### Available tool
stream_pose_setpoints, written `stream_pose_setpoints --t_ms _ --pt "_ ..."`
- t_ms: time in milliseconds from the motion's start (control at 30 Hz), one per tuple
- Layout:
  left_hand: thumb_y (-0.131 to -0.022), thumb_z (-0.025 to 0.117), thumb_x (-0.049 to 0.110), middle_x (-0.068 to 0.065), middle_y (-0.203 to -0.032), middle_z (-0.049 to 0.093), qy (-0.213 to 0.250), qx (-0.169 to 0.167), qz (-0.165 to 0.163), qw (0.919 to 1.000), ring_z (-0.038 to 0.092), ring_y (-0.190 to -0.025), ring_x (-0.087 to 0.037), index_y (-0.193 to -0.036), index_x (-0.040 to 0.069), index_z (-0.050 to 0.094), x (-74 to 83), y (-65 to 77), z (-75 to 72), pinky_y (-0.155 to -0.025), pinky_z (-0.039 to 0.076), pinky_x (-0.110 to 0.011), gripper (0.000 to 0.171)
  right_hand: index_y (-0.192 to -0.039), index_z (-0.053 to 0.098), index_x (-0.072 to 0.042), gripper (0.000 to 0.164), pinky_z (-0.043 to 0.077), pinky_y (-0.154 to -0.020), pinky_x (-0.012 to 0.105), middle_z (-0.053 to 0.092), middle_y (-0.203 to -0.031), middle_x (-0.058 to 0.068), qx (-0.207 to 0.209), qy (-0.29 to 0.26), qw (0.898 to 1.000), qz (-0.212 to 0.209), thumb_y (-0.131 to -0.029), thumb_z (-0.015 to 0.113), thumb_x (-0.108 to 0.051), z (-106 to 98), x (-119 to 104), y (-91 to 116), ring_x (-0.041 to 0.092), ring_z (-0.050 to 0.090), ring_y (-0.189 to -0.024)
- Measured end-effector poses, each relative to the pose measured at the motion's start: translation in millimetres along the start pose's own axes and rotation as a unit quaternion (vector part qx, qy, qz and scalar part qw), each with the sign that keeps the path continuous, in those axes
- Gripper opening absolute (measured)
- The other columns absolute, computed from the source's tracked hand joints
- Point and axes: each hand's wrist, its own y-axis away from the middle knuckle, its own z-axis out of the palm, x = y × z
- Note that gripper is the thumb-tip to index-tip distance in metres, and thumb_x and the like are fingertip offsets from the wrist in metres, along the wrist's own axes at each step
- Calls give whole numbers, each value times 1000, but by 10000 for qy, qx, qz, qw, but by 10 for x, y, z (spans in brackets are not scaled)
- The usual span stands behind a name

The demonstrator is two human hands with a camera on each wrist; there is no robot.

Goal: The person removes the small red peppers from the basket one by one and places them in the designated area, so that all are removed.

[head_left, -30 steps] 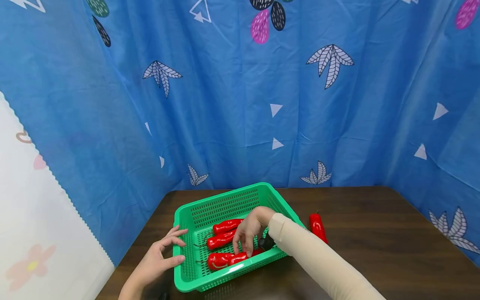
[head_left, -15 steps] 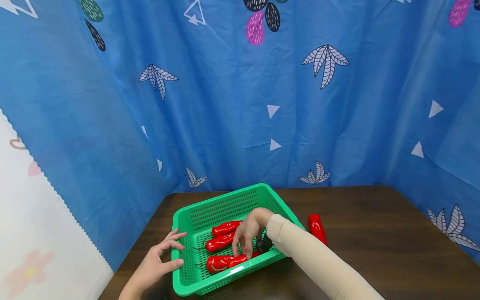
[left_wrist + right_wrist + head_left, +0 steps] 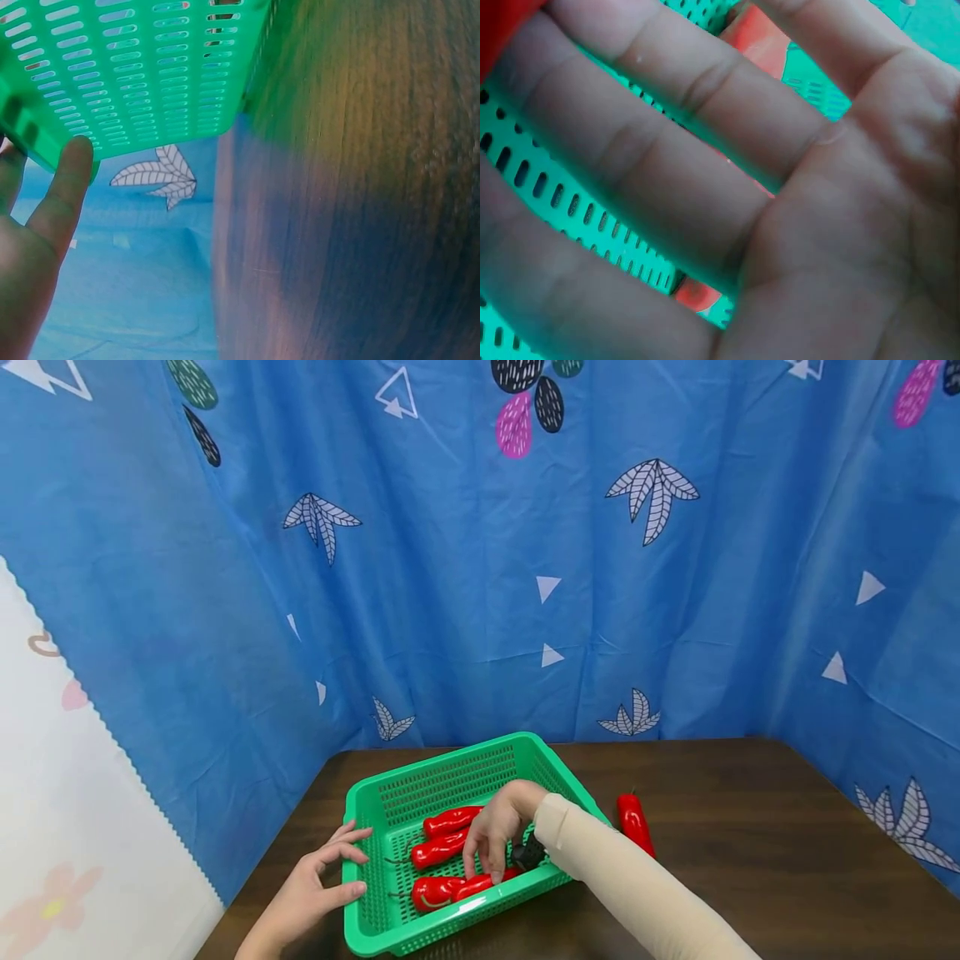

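Note:
A green perforated plastic basket (image 3: pixel 442 761) stands on the dark wooden table. Inside lie several glossy red chili peppers, two of them (image 3: pixel 453 820) (image 3: pixel 438 850) side by side and one (image 3: pixel 433 894) nearer the front wall. My right hand (image 3: pixel 497 831) reaches down into the basket, pinching a red pepper (image 3: pixel 474 887) beside the front one; the right wrist view shows fingertips against red at its upper left corner. My left hand (image 3: pixel 318 878) rests at the basket's left rim, fingers stretched and thumb apart. In the left wrist view, a straight digit touches the basket's outer wall (image 3: pixel 150 67).
Another red pepper (image 3: pixel 635 824) lies on the table (image 3: pixel 720 827) right of the basket. Partly hidden by my right wrist is a black object (image 3: pixel 528 853). A blue patterned curtain (image 3: pixel 450 568) hangs behind the table, and a white flowered cloth (image 3: pixel 67 810) at the left.
The head view has shifted slightly. Both hands, the basket and the peppers keep nearly the same places relative to each other.

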Motion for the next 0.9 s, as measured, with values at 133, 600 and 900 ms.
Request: stream_pose_setpoints --t_ms 133,600,900 --pt "-89 70 2 -12 -145 55 50 23 32 10000 23 -135 25 -106 8 65 3 7 0 -98 18 -83 19 -121 68 -22 33 47 -67 24 68 -89 -6 -17 -57 9999 -142 -92 66 -5 -8 9 8 6 59 -83" --pt "-88 71 2 -24 -145 52 51 -20 40 10000 22 -136 24 -105 8 64 -53 -12 10 -98 18 -84 19 -124 68 -23 35 54 -74 25 69 -96 -5 635 -467 9960 -422 -93 67 -7 -21 61 91 7 61 -89" --pt "-88 70 0 -23 -145 53 79 -5 109 9999 22 -137 23 -105 7 64 -68 -27 15 -98 16 -83 20 -130 65 -21 38 56 -83 29 67 -106 -4 924 -420 9935 -512 -93 67 -11 -39 78 159 9 60 -99"
